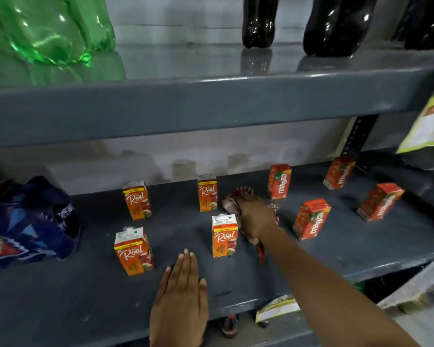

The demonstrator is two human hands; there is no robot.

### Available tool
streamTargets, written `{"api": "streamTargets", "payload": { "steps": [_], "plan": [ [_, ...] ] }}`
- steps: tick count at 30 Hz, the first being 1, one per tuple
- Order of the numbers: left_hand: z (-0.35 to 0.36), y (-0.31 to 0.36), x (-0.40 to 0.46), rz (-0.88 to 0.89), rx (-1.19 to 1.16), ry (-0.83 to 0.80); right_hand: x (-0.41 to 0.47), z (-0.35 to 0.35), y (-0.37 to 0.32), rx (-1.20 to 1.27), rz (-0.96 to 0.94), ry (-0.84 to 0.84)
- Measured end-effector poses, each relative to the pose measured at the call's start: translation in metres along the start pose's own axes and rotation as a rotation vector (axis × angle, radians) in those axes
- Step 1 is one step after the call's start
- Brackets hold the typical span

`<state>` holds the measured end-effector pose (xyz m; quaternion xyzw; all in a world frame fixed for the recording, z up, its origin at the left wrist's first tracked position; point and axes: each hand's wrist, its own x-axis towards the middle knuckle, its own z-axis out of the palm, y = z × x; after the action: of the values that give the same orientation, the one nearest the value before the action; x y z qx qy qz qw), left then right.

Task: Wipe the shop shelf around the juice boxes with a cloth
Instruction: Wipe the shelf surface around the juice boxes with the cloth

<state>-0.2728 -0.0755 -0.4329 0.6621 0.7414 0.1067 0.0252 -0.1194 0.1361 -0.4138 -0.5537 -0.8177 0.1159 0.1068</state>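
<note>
Several orange juice boxes stand apart on the dark grey shelf (90,291): "Real" boxes at the left, such as one in front (224,236) and one behind (207,195), and "Maaza" boxes at the right, such as (311,219). My right hand (257,217) presses a reddish-brown cloth (232,202) onto the shelf between these boxes, palm down, its fingers mostly wrapped in the cloth. My left hand (179,299) lies flat on the shelf's front part, fingers together, holding nothing.
A blue wrapped pack (28,221) sits at the shelf's left end. The upper shelf (211,101) overhangs close above, carrying green bottles (48,28) and dark bottles (336,23). Packets hang at the right (431,121).
</note>
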Motion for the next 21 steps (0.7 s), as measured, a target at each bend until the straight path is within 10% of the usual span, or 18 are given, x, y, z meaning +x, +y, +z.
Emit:
{"api": "streamTargets", "payload": {
  "steps": [15, 21],
  "plan": [
    [0.003, -0.026, -0.019, 0.155, -0.063, 0.026, -0.152, 0.007, -0.017, -0.099, 0.087, 0.212],
    [-0.021, -0.059, -0.066, 0.207, -0.029, 0.004, -0.225, -0.017, -0.052, -0.201, 0.171, -0.002]
  ]
}}
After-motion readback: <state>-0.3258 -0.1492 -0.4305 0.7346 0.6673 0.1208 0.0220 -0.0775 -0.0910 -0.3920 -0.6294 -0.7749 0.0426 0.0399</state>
